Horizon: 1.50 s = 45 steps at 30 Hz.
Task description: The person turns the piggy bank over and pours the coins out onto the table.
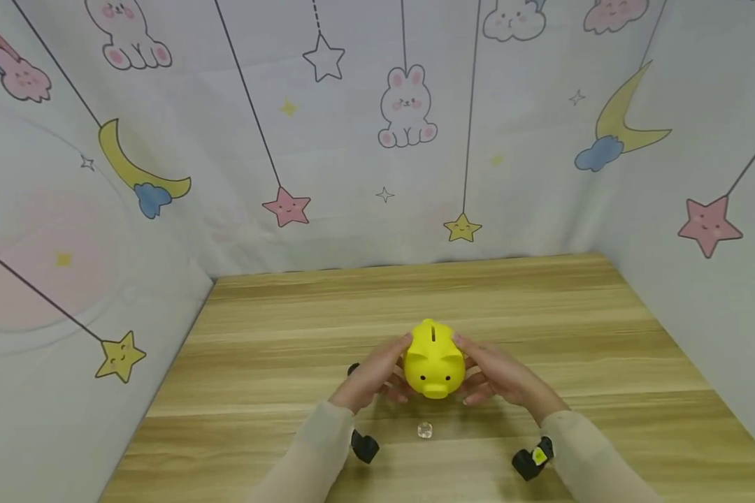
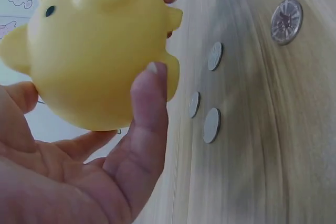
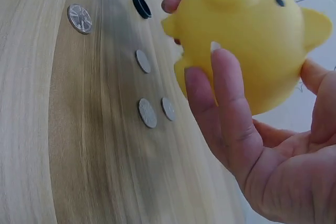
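A yellow piggy bank (image 1: 435, 374) with a coin slot (image 1: 433, 334) on its back is held upright between both hands, its snout toward me. My left hand (image 1: 377, 374) grips its left side, fingers curled along the belly toward the feet. From the other side my right hand (image 1: 500, 374) grips it the same way. In the wrist views the bank hangs over the table, where several silver coins lie flat. One larger patterned coin (image 2: 286, 22) sits apart from the others, nearer me. A small dark round plug (image 3: 142, 6) lies beyond the coins in the right wrist view.
The wood-grain table (image 1: 277, 314) is bordered at the back and both sides by white cloth walls (image 1: 352, 154) printed with stars, moons and rabbits. Black camera mounts (image 1: 365, 447) stick out from both wrists, close over the table.
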### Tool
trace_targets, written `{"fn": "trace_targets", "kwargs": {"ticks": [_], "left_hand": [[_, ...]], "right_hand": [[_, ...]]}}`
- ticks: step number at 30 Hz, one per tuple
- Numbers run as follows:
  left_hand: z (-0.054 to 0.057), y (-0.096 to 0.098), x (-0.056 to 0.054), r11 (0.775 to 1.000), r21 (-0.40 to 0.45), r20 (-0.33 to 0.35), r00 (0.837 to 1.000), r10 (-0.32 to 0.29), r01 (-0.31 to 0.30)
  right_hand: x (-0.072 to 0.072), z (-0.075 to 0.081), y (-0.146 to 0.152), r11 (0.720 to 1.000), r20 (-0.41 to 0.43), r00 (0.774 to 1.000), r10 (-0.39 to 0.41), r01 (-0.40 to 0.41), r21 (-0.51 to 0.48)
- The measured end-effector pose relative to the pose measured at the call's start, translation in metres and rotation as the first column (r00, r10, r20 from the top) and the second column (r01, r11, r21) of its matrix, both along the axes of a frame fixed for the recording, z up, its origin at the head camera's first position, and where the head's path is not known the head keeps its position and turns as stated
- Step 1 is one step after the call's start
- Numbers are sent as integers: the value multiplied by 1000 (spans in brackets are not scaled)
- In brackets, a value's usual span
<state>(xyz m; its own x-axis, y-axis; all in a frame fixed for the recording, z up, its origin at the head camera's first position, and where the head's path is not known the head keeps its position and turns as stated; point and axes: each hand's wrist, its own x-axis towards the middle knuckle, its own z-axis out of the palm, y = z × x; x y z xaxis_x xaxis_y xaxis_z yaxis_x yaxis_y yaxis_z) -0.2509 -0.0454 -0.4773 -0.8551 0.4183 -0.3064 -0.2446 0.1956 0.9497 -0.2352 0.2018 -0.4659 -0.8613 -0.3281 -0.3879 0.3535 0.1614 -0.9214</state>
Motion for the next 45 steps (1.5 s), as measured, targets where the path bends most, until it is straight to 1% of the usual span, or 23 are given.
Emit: {"fn": "trace_targets", "kwargs": {"ticks": [3, 7, 14, 17, 21, 24, 26, 30, 32, 34, 38, 41, 45], "left_hand": [[-2, -2, -2, 1000, 26, -27, 1000, -13, 14], [-3, -3, -3, 1000, 23, -52, 999, -13, 14], [-3, -1, -2, 1000, 15, -59, 998, -5, 6], [-3, 0, 0, 999, 35, -46, 999, -14, 16], [-5, 2, 3, 997, 66, -28, 999, -35, 36], [-6, 1, 5, 994, 106, -26, 999, -37, 40], [-6, 1, 6, 988, 147, -23, 999, -35, 38], [-6, 1, 7, 966, 256, -22, 999, -41, 46], [-7, 1, 7, 952, 302, -24, 999, -47, 52], [-8, 1, 7, 943, 329, -38, 998, -46, 56], [-8, 0, 6, 943, 330, -66, 997, -32, 52], [-8, 0, 6, 944, 328, -66, 997, -27, 47], [-8, 0, 7, 947, 319, -52, 998, -21, 36]], "right_hand": [[-1, -1, 1, 1000, -35, 999, 8, -9, -26], [-2, -2, 3, 999, -55, 998, 19, -21, -42], [-2, -7, 5, 998, -68, 997, 24, -28, -57], [-1, -7, 6, 1000, -82, 997, -1, 0, -19], [-1, -2, 5, 995, -121, 992, -33, 44, 88], [-1, 3, 5, 986, -178, 984, -31, 59, 156], [-2, 6, 5, 982, -228, 973, -27, 69, 177], [-2, 9, 8, 982, -313, 949, -23, 80, 170], [-1, 11, 8, 985, -331, 943, -26, 82, 155], [-1, 13, 8, 986, -342, 939, -26, 79, 144], [0, 16, 8, 988, -373, 928, -22, 77, 134], [0, 16, 7, 989, -388, 922, -14, 70, 132], [0, 14, 6, 985, -363, 932, -26, 86, 152]]}}
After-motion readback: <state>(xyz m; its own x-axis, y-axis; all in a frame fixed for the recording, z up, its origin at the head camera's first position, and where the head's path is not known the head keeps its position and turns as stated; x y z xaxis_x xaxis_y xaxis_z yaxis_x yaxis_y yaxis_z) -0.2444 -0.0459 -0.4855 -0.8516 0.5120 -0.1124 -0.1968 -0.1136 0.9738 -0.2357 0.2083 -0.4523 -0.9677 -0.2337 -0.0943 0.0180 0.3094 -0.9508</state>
